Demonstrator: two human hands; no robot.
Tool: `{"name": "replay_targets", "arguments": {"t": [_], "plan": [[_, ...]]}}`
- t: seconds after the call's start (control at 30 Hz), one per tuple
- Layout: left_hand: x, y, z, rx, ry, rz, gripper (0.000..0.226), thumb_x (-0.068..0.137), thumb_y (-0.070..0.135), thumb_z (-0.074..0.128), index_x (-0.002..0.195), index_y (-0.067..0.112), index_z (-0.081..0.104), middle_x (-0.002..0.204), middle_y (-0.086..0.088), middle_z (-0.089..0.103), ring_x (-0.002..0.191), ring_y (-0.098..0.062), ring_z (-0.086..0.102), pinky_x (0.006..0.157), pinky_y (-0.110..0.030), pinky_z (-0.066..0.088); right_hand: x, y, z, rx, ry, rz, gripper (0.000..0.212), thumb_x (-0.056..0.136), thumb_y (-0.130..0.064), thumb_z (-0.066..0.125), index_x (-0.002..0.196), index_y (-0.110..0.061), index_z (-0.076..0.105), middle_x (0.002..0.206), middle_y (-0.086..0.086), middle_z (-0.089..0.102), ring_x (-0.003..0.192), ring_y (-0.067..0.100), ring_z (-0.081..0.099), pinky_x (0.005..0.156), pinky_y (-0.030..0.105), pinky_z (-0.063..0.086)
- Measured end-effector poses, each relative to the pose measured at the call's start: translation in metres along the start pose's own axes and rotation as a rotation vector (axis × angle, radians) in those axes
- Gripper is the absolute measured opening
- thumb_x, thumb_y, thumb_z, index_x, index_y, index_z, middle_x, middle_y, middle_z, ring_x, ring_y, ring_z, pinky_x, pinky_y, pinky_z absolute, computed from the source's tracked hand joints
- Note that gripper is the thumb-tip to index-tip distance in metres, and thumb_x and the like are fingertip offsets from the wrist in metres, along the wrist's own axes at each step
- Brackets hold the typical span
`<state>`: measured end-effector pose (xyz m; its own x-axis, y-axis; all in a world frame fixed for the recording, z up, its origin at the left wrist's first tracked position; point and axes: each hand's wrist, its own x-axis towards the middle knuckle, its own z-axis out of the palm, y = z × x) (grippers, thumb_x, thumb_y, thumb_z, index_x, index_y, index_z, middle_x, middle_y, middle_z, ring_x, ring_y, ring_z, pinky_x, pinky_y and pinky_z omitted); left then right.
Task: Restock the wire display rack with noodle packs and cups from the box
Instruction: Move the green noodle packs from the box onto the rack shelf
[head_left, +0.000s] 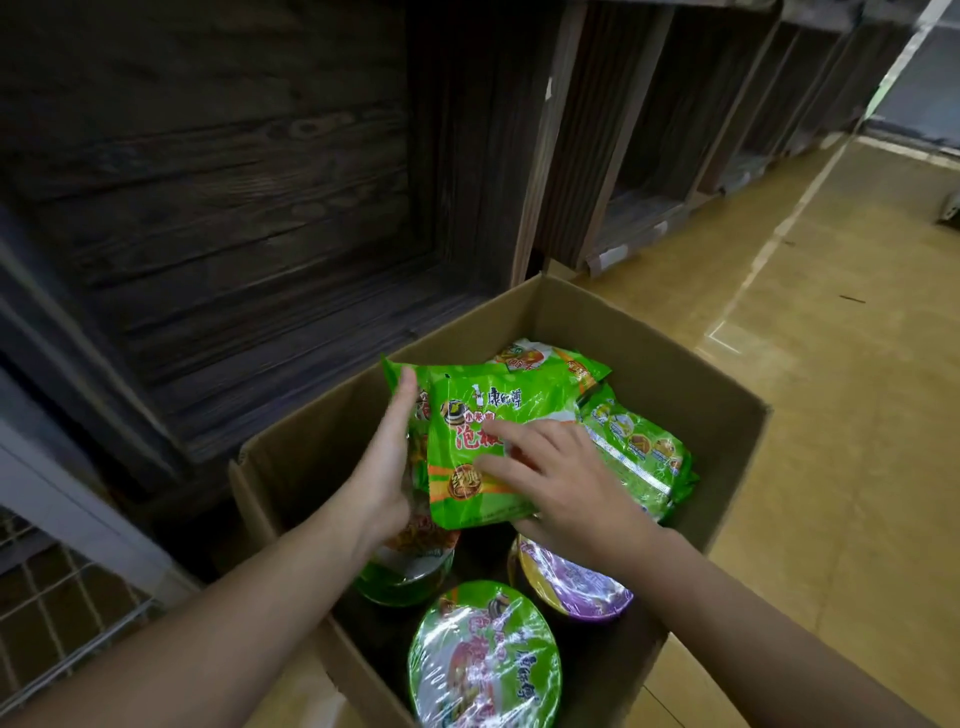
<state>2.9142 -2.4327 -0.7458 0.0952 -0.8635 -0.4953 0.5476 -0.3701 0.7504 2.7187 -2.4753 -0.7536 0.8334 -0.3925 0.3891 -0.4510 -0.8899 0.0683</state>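
A tan floor (831, 415) marked with pale lines runs along a row of dark wooden shelves (234, 208). An open cardboard box (649, 353) stands on the floor against the nearest shelf.

Inside the box, at its middle, a green noodle pack (519, 410) is tilted up between both hands, above the cups. It carries the brand 康師傅 in white at the top. Below that are large red characters, of which 泡 can be read; fingers cover the rest. A round gold badge near the pack's lower edge is too blurred to read.

The left hand (384, 467) has straight fingers and presses its palm flat against the left edge of this pack and of a second green pack (400, 374) behind it. The right hand (566, 488) spreads lightly bent fingers over the front pack's face, with its thumb at the lower edge, pinching the pack.

More green packs lie at the far side (545, 358) and at the right (639, 452). Nearer the camera stand three wrapped cups: a green one (483, 660) with the same white brand on its lid, a purple one (576, 582) and another green one (405, 577) under the left wrist.

The wire rack (52, 597) shows at the lower left.
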Motion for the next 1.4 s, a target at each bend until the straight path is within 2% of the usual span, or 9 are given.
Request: {"name": "replay_targets", "arguments": {"t": [0.1, 0.2, 0.3, 0.43, 0.57, 0.73, 0.87, 1.07, 1.4], "plan": [[-0.002, 0.0, 0.002, 0.093, 0.069, 0.045, 0.094, 0.052, 0.053, 0.089, 0.134, 0.025, 0.05, 0.111, -0.008, 0.072, 0.097, -0.03, 0.071, 0.083, -0.052, 0.056, -0.003, 0.006, -0.004, 0.151, -0.059, -0.026, 0.067, 0.073, -0.033, 0.076, 0.133, -0.027, 0.047, 0.149, 0.0, 0.044, 0.121, 0.024, 0.05, 0.099, 0.04, 0.042], [0.0, -0.002, 0.003, 0.153, 0.154, 0.096, 0.07, 0.07, 0.029, 0.083, 0.128, 0.021, 0.045, 0.104, -0.006, 0.07, 0.087, -0.024, 0.071, 0.067, -0.036, 0.056, -0.004, 0.011, -0.014, 0.4, -0.006, 0.049, 0.046, 0.086, -0.04, 0.067, 0.125, -0.018, 0.062, 0.143, 0.003, 0.049, 0.124, 0.019, 0.051, 0.103, 0.039, 0.042], [0.0, -0.003, 0.005, 0.16, 0.165, 0.101, 0.066, 0.078, 0.028, 0.077, 0.134, 0.022, 0.041, 0.106, -0.008, 0.069, 0.09, -0.026, 0.069, 0.073, -0.038, 0.057, 0.0, 0.019, -0.014, 0.398, 0.136, 0.496, 0.045, 0.09, -0.042, 0.061, 0.128, -0.018, 0.06, 0.142, 0.006, 0.048, 0.13, 0.018, 0.045, 0.106, 0.044, 0.041], [0.001, -0.004, 0.007, 0.148, 0.1, 0.052, 0.067, 0.077, 0.034, 0.076, 0.135, 0.02, 0.045, 0.108, -0.011, 0.072, 0.092, -0.031, 0.071, 0.08, -0.047, 0.058, 0.015, 0.018, -0.011, 0.873, -0.168, 0.978, 0.069, 0.093, -0.049, 0.057, 0.151, -0.033, 0.023, 0.137, 0.013, 0.056, 0.114, 0.025, 0.063, 0.1, 0.044, 0.05], [0.0, -0.003, 0.007, 0.206, 0.099, 0.018, 0.096, 0.047, 0.047, 0.093, 0.127, 0.017, 0.05, 0.103, -0.013, 0.074, 0.086, -0.032, 0.073, 0.077, -0.049, 0.059, 0.024, 0.014, -0.003, 0.909, -0.296, 0.943, 0.059, 0.095, -0.05, 0.052, 0.146, -0.033, 0.03, 0.116, 0.006, 0.066, 0.094, 0.016, 0.068, 0.088, 0.035, 0.055], [-0.003, -0.009, 0.0, 0.284, 0.224, 0.023, 0.064, 0.07, 0.023, 0.085, 0.115, 0.025, 0.04, 0.103, -0.008, 0.065, 0.084, -0.028, 0.068, 0.062, -0.033, 0.054, 0.041, 0.059, 0.024, 0.603, -0.186, 1.163, 0.037, 0.103, -0.037, 0.043, 0.135, -0.02, 0.045, 0.085, 0.005, 0.062, 0.066, 0.019, 0.056, 0.063, 0.028, 0.043], [0.0, -0.01, -0.008, 0.259, 0.248, 0.048, 0.067, 0.067, 0.021, 0.087, 0.117, 0.022, 0.044, 0.105, -0.011, 0.067, 0.086, -0.031, 0.07, 0.074, -0.047, 0.059, 0.053, 0.078, 0.045, 0.525, -0.321, 1.157, 0.049, 0.102, -0.032, 0.045, 0.149, -0.029, 0.034, 0.111, 0.016, 0.066, 0.07, 0.024, 0.057, 0.063, 0.027, 0.042], [-0.003, -0.009, -0.014, 0.234, 0.293, 0.072, 0.067, 0.07, 0.02, 0.086, 0.117, 0.026, 0.039, 0.105, -0.007, 0.064, 0.088, -0.03, 0.068, 0.07, -0.042, 0.058, 0.067, 0.086, 0.04, 0.649, -0.02, 1.366, 0.041, 0.085, -0.042, 0.071, 0.117, -0.017, 0.062, 0.088, 0.007, 0.061, 0.082, 0.028, 0.064, 0.081, 0.047, 0.057], [0.001, -0.005, -0.003, 0.25, 0.338, 0.155, 0.068, 0.073, 0.02, 0.083, 0.122, 0.026, 0.036, 0.108, -0.006, 0.062, 0.09, -0.026, 0.066, 0.071, -0.036, 0.054, 0.053, 0.082, -0.061, 0.859, 0.183, 0.957, 0.05, 0.082, -0.003, 0.074, 0.117, -0.029, 0.049, 0.108, 0.0, 0.064, 0.087, 0.014, 0.066, 0.059, 0.017, 0.052]]}}
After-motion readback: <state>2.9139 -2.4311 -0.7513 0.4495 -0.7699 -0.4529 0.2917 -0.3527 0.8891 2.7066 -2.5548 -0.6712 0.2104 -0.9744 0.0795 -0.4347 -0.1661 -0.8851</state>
